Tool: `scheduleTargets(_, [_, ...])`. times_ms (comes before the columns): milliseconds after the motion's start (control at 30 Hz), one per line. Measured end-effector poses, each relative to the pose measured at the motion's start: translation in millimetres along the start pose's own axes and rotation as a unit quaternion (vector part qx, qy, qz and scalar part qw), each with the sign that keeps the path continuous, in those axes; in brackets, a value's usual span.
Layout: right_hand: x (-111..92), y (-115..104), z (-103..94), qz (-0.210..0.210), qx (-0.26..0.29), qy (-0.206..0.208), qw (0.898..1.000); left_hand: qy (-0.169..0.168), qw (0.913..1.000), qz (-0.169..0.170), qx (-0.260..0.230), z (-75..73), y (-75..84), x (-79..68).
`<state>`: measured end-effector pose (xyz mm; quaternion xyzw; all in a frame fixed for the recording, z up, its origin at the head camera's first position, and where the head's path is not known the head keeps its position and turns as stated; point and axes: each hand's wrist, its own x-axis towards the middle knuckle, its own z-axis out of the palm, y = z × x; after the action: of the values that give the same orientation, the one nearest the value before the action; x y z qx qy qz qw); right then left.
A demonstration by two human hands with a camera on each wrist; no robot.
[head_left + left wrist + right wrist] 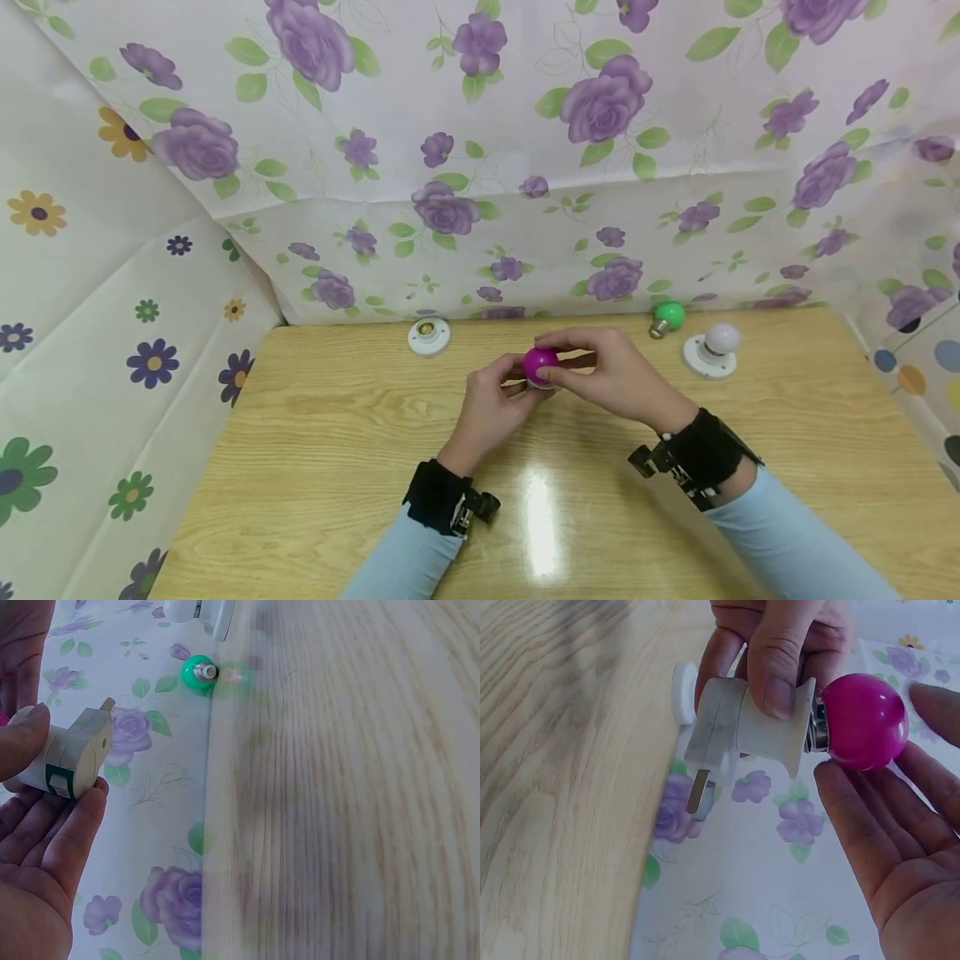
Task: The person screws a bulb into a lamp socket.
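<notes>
My left hand (495,408) grips a white plug-in bulb socket (769,739), its thumb lying along the socket body. Flat metal prongs (698,792) stick out of the socket's plug end. At its mouth sits a magenta light bulb (541,365), with part of the metal screw base showing between globe and rim in the right wrist view. My right hand (611,375) holds the bulb's globe between thumb and fingers. In the left wrist view the socket (71,754) hides nearly all of the bulb.
A round white lamp holder (428,337) lies at the back left of the wooden table (322,483). Toward the back right are a loose green bulb (670,315) and a white bulb (722,339) in a round white base (705,360). Flowered cloth (390,183) hangs behind.
</notes>
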<state>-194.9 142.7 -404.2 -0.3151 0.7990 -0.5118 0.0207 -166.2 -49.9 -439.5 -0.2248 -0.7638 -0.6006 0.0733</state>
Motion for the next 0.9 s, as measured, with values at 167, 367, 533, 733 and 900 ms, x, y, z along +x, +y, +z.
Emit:
scheduleTargets(167, [1.1, -1.2, -0.3, 0.003, 0.002, 0.003, 1.000, -0.002, 1.0000, -0.003, -0.003, 0.2, -0.7, 0.2])
scheduleTargets(367, [2.1, -1.7, -2.3, 0.015, 0.019, 0.012, 1.000, -0.003, 0.9999, 0.001, -0.012, 0.5, -0.7, 0.2])
scheduleTargets(533, [1.1, -2.1, -2.9, 0.027, 0.032, 0.020, 0.999, -0.002, 0.9998, -0.006, -0.020, 0.6, 0.3, 0.3])
scheduleTargets(733, [-1.5, -0.2, -1.8, 0.012, 0.042, 0.010, 0.999, 0.002, 0.9997, -0.015, -0.018, 0.9, 1.9, 0.5])
scheduleTargets(900, [-2.8, 1.5, -1.3, -0.005, 0.036, 0.002, 0.999, 0.007, 0.9999, -0.009, -0.012, 0.4, 3.3, 0.9])
